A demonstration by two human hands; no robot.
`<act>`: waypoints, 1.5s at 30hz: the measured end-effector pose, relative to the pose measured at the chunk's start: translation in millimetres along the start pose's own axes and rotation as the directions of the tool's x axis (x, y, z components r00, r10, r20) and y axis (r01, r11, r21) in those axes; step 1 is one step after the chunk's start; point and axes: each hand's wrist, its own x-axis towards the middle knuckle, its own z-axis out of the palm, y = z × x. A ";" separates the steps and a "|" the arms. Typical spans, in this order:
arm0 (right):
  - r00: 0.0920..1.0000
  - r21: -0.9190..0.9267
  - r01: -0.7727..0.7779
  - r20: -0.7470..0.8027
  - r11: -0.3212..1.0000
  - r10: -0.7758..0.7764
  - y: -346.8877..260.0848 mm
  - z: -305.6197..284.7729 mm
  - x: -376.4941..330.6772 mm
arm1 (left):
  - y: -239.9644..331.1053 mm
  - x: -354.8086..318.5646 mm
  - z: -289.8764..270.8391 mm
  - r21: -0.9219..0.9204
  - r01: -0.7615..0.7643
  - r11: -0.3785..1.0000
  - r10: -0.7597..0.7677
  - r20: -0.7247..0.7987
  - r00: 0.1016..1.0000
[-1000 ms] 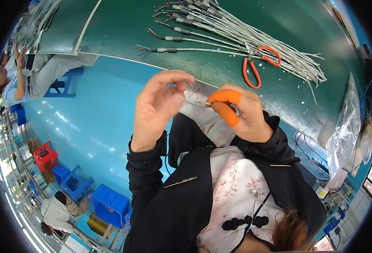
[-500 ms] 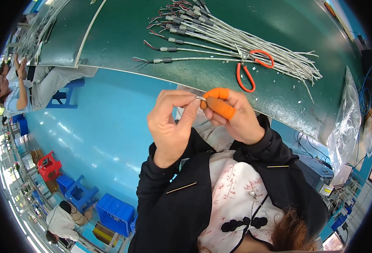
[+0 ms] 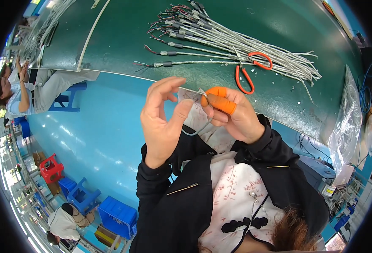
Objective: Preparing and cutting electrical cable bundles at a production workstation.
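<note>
- Blue floor fills the left side, where a seated person in pale clothes sits by a blue stool; a red stool and blue crates stand lower down.
- The left hand is raised in front of the dark green bench, thumb and forefinger curled toward each other; its grip pinches one end of a thin grey wire.
- The wire hangs in a short loop between the two hands, just in front of the bench edge and above the person's chest.
- The right hand, with orange finger cots on its forefinger and thumb, has its grip closed on the wire's other end, fingertips nearly touching those of the left hand.
- On the bench, beyond the hands, lies a fanned bundle of grey cables with dark ends pointing left.
- Orange-handled scissors rest on that bundle, near the right hand.
- A clear plastic bag hangs over the bench's right end.
</note>
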 end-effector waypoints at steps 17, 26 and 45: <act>0.999 -0.202 -0.046 -0.017 0.978 0.043 18.8 2.8 -0.7 | -1.0 8.6 -37.1 -0.116 0.372 0.921 -0.307 0.373 0.876; 0.994 -0.156 -0.109 -0.048 0.982 0.103 21.7 3.2 0.6 | 2.0 11.2 -34.4 0.449 -0.496 0.744 0.345 0.378 0.859; 0.968 -0.446 0.191 -0.065 0.875 -0.244 31.0 11.1 -0.8 | -2.1 -9.3 -31.1 0.149 -0.051 0.988 0.040 0.075 0.996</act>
